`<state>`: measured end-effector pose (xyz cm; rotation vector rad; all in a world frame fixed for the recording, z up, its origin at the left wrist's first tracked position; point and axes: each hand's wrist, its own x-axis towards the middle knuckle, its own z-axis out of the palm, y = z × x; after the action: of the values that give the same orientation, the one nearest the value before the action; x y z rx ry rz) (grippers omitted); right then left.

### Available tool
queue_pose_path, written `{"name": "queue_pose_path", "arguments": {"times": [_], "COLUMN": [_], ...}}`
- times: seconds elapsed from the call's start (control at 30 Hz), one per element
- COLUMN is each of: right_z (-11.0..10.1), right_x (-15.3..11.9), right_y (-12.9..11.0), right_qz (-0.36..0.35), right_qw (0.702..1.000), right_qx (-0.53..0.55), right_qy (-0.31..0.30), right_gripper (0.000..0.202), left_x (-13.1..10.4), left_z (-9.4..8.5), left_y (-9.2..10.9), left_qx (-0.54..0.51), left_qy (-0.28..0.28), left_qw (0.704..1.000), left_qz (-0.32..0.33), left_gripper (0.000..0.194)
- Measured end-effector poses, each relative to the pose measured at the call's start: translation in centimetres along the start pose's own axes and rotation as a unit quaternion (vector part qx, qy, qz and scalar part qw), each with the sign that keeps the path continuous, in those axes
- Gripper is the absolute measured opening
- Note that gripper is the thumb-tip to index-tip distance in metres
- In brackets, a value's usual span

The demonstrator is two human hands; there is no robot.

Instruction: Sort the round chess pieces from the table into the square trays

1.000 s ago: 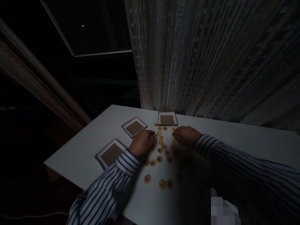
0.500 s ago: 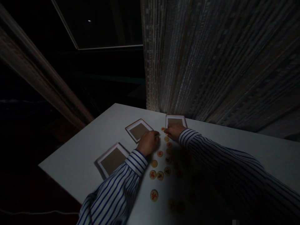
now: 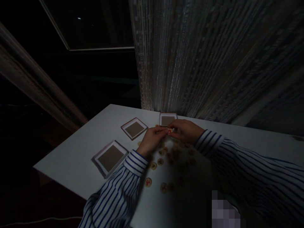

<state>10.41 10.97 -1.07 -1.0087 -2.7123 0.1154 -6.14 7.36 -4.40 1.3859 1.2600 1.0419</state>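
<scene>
A round Chinese chess piece (image 3: pixel 169 130) with a red character is held up over the table, between the fingertips of both hands. My left hand (image 3: pixel 152 139) comes from the left, its fingers pinched at the near edge of that piece. Opposite it, my right hand (image 3: pixel 187 130) curls its thumb and fingers around the other side. Below the hands lie several more pieces, among them a black-marked piece (image 3: pixel 153 166) and a red-marked piece (image 3: pixel 148 182). Those under my right arm are dim in shadow.
Three shallow open boxes stand on the white table (image 3: pixel 71 161): one at the left (image 3: pixel 98 162), one in the middle (image 3: pixel 129 136) and one at the back (image 3: pixel 161 119), partly behind my right hand. A string curtain (image 3: pixel 166 63) hangs along the far edge.
My hands have come together, with a red-marked piece now between their fingertips. My right hand has lifted off the row of pieces near the back box. The view has shifted slightly.
</scene>
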Motion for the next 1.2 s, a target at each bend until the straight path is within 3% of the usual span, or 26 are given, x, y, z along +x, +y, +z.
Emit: {"name": "queue_pose_path", "arguments": {"times": [0.27,0.47,0.57,0.7,0.8,0.93,1.2], "right_z": [-3.4,-5.5,-6.2,-6.2,-5.3,-3.5,-1.4], "right_x": [-7.4,-13.1,-15.8,-19.6,-22.3,-24.6,-24.9], "right_y": [-1.2,-0.5,0.1,1.6,3.1,4.7,6.1], "right_qz": [-0.032,-0.035,0.0,0.111,0.184,0.227,0.247], "right_qw": [0.998,0.997,0.997,0.992,0.981,0.971,0.953], "right_qx": [0.036,0.02,-0.001,-0.045,-0.051,-0.044,-0.039], "right_qy": [0.038,0.069,0.071,0.043,-0.014,-0.061,-0.169], "right_gripper": [0.027,0.024,0.023,0.025,0.026,0.024,0.021], "left_x": [-3.4,-4.6,-4.9,-5.2,-5.3,-5.5,-6.8], "left_z": [4.3,9.2,11.7,14.1,14.9,15.3,15.9], "left_y": [2.4,3.8,4.2,3.5,2.4,1.0,-0.2], "left_qx": [-0.054,-0.059,-0.048,-0.019,0.029,0.126,0.278], "left_qy": [-0.056,-0.103,-0.114,-0.123,-0.118,-0.126,-0.156], "left_qw": [0.997,0.992,0.99,0.99,0.991,0.98,0.943], "left_qz": [0.023,0.05,0.063,0.065,0.064,0.087,0.101], "left_gripper": [0.025,0.027,0.026,0.027,0.028,0.025,0.028]}}
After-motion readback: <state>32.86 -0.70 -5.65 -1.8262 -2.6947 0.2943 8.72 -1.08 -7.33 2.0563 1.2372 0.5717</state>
